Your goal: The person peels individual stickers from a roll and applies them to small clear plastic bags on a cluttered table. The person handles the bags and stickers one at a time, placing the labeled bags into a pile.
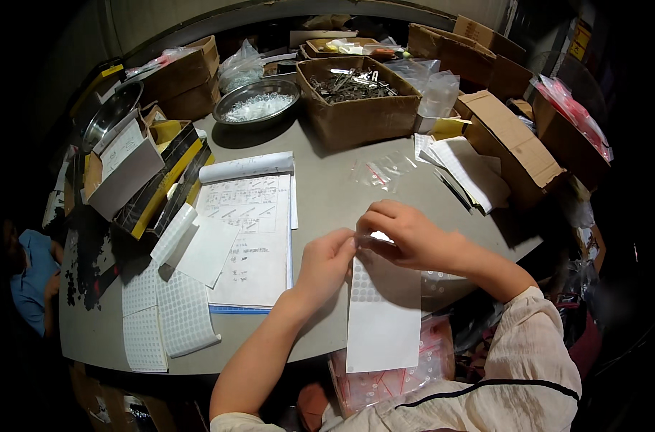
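A white sheet of round grey stickers [383,335] hangs at the table's front edge, its lower part bare. My left hand [322,265] pinches its upper left corner between thumb and fingers. On the sheet's top edge, my right hand [403,236] is closed, its fingertips meeting the left ones. Whether a loose sticker is between those fingertips is too small to tell. Below the sheet, a box of clear zip bags with red lines [437,354] stands near my lap. Beyond my hands, a few small clear zip bags [386,173] lie on the table.
To the left are a clipboard notepad [252,270] and more sticker sheets [183,309]. A metal bowl of clear small pieces [258,106] and a cardboard box of metal parts [358,119] stand at the back. Tweezers [453,190] lie by papers. Another person [34,277] is far left.
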Demonstrator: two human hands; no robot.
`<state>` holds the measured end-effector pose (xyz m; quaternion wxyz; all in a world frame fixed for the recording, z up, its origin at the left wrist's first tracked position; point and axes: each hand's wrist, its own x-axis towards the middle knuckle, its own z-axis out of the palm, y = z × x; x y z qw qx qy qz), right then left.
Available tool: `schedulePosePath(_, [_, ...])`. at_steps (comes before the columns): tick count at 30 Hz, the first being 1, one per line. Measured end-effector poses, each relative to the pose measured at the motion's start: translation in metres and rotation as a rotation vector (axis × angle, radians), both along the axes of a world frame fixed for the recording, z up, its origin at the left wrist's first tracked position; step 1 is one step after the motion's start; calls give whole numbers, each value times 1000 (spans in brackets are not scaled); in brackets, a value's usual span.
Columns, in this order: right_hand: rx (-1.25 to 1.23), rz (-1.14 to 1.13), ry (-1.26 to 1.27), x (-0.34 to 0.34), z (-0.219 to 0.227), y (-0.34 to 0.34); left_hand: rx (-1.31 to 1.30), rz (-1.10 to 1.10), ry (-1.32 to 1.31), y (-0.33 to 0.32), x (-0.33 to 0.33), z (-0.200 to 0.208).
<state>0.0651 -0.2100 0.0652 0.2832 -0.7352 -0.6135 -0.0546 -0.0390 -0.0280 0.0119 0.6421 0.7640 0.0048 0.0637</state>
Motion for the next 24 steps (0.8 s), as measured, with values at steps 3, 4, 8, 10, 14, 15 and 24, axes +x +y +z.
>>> schedulePosePath(3, [33,-12,-271,-5,-6,1,-120,-39,42,2,2,-4])
schedulePosePath(4, [43,-18,-356,-8,-6,1,-152,-44,32,2,3,-6])
schedulePosePath(8, [-9,55,-599,-8,-8,-4,-317,-92,154,5,4,-2])
schedulePosePath(10, [-30,108,-675,-7,-10,-7,-411,-87,255,4,3,6])
schedulePosePath(14, [-15,146,-653,-7,-3,-6,-442,-84,301,6,3,6])
schedulePosePath(15, [-20,157,-662,-7,-2,-6,-449,-76,308,6,4,7])
schedulePosePath(24, [103,99,-282,66,-5,1,-385,-36,320,16,7,-8])
